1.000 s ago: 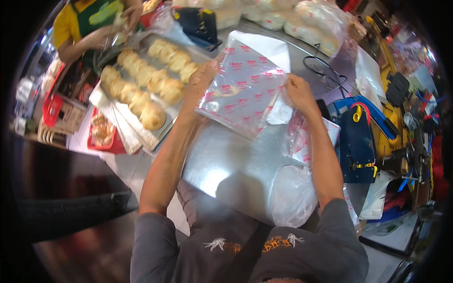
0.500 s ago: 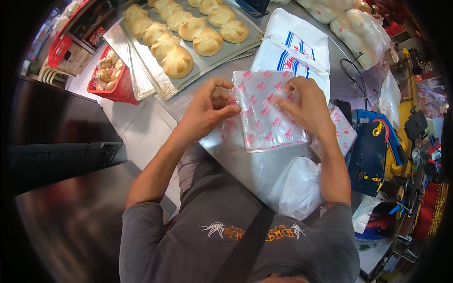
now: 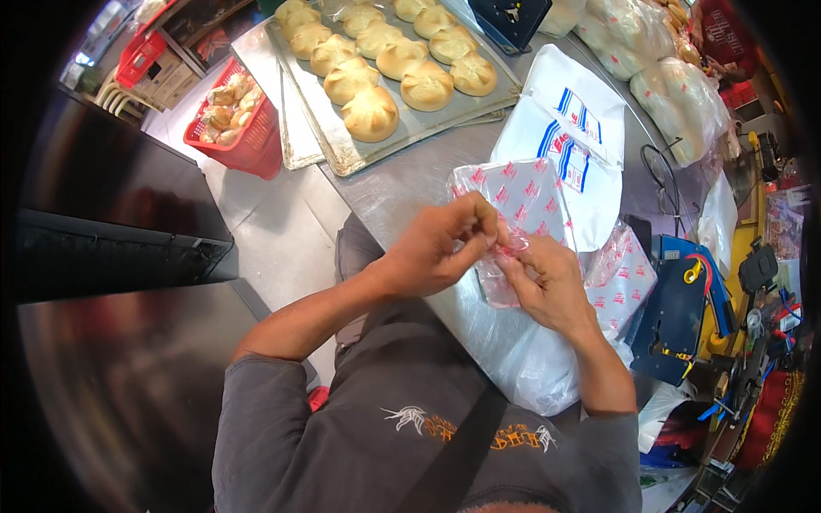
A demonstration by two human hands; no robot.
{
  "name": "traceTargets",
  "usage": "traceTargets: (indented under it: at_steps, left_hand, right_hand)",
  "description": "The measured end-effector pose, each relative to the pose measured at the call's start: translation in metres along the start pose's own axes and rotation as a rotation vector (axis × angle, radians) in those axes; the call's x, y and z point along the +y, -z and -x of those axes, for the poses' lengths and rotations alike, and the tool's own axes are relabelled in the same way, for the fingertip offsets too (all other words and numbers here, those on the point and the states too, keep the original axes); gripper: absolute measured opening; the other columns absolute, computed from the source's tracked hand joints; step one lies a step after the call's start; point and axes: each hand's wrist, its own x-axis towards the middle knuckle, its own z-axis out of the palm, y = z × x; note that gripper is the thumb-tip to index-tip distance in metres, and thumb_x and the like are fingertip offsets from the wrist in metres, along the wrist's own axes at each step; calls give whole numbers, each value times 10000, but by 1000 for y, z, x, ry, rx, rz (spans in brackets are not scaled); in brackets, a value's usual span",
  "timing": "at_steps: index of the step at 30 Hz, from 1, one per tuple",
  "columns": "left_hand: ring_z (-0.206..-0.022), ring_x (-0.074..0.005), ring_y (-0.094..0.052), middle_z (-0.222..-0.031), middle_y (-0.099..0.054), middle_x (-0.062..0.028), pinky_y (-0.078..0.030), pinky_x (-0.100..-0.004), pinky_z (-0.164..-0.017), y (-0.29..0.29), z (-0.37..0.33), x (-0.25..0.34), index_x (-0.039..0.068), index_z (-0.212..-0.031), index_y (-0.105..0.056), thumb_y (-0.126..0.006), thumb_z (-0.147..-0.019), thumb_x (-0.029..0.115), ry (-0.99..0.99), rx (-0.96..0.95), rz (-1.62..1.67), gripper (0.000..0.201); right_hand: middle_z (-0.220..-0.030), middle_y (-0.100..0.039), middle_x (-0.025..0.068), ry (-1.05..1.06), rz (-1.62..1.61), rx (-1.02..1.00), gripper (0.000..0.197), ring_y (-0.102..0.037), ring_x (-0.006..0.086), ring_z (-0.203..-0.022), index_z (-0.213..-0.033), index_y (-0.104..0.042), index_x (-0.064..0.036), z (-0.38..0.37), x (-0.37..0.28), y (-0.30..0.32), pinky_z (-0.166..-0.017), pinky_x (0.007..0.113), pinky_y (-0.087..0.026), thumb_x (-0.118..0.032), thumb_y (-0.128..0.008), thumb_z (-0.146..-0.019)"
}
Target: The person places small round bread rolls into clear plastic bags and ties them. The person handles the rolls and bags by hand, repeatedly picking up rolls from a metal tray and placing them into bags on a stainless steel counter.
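Clear plastic bags (image 3: 517,192) with red print lie before me on a metal table (image 3: 376,192). Their near edge is bunched up between my hands. My left hand (image 3: 446,244) is closed, its thumb and fingers pinching the plastic. Close beside it, almost touching, my right hand (image 3: 552,278) also pinches the edge, thumb below the fingers. How many layers they grip is hidden. Another batch of the same printed bags (image 3: 620,278) lies to the right, partly behind my right wrist. A white plastic packet (image 3: 590,111) with blue stripes lies just beyond.
A tray (image 3: 342,158) of bread rolls (image 3: 370,114) stands at the far left. A red basket (image 3: 256,137) of bagged bread sits beyond the table's left edge. A blue machine (image 3: 667,316) stands right; a white plastic bag (image 3: 539,376) lies near. Bulging bags (image 3: 676,107) lie far right.
My hands have come together over the printed bags and closed on their near edge, which is now gathered up. The whole view has swung, shifting the tray and packet rightward.
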Motion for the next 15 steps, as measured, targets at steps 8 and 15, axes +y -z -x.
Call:
traceTargets:
  at_steps: [8,15]
  left_hand:
    - [-849,-414,-692,-893,-696,-230,-545,-514,-741,-8,-10,17,31,-1069,-651,-611,-985,137,183,-349,-647,141]
    - [-987,-361,-675,-1014,-717,-207,-529,-458,-918,-17,-14,5,-42,-877,-672,-588,-935,142,-509,-448,-678,210]
  right_hand:
    - [-749,-629,126,-16,-57,127,88,-600,320,-710,-936,-728,-23,4,3,5,-666,425,-482,-106,-710,-954]
    - [-721,-628,110,106,-23,91,116,-604,321,-690,-816,-696,-45,3,-7,16,-676,436,-483,-88,-744,-912]
